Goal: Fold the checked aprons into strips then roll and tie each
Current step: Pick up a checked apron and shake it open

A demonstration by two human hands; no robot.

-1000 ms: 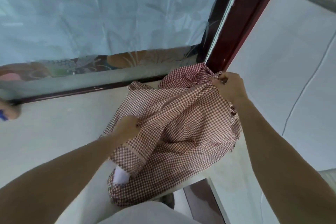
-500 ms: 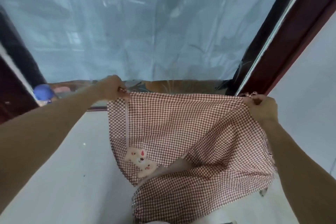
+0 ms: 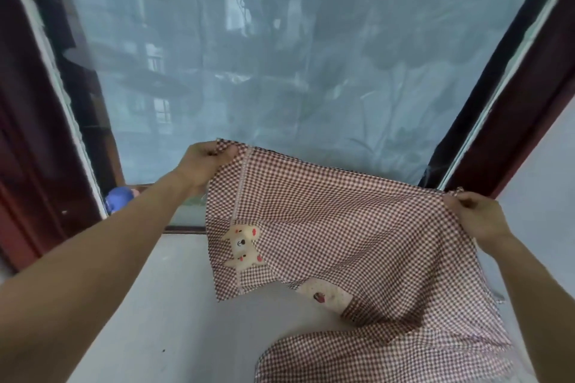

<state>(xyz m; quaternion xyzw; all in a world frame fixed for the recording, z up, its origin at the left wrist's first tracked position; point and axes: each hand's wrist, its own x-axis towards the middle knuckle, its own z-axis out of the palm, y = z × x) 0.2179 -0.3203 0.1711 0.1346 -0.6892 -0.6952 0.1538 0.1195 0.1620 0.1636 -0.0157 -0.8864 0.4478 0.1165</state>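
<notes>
Aloft between two hands, a checked apron (image 3: 342, 227) is stretched out above a pale surface (image 3: 155, 305) before a window (image 3: 280, 56). The left hand (image 3: 202, 162) pinches one upper corner between thumb and curled fingers; the right hand (image 3: 476, 216) pinches the opposite corner the same way, with gathered cloth bunched in its grip. From those two corners the cloth sags in the middle and drapes down toward the person, its lower part folding over itself on the surface below the right hand.

By the look of its slack drape, the fabric is thin, light and soft, with no stiffness of its own; it will likely hold a fold only when laid flat and pressed. The corners and hemmed edges seem the surest places to hold it. A stuffed-looking bear patch (image 3: 241, 244) below the left hand, beside a pale seam line, may make a lump in any strip or roll.

Ties cannot be made out; they may be bunched in the right hand or hidden beneath the cloth. The apron's near edge is cut off by the frame. A blue object (image 3: 119, 199) beneath the left forearm is too blurred to identify.
</notes>
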